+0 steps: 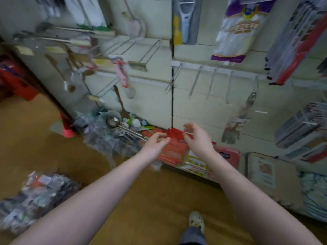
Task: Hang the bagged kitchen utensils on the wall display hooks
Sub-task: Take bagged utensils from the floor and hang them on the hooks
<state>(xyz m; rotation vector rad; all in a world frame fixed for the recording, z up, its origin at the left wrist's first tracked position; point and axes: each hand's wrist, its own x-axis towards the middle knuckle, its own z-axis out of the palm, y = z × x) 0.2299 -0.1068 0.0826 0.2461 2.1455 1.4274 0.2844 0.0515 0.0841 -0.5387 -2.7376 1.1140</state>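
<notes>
A stack of red-carded bagged utensil packs (174, 152) is held low in front of the wall panel. My left hand (156, 144) pinches the top left edge of the stack. My right hand (198, 138) grips the top right edge, with some fingers raised. Above them a row of bare metal display hooks (212, 82) juts from the cream wall panel (194, 106). One bagged utensil (237, 121) hangs from a hook at the right. The frame is blurred by motion.
A heap of bagged ladles and spoons (115, 128) lies on the floor by the wall. Another pile of bags (35, 195) sits on the brown floor at lower left. Hung packages (300, 131) crowd the right side. My foot (196, 221) stands below.
</notes>
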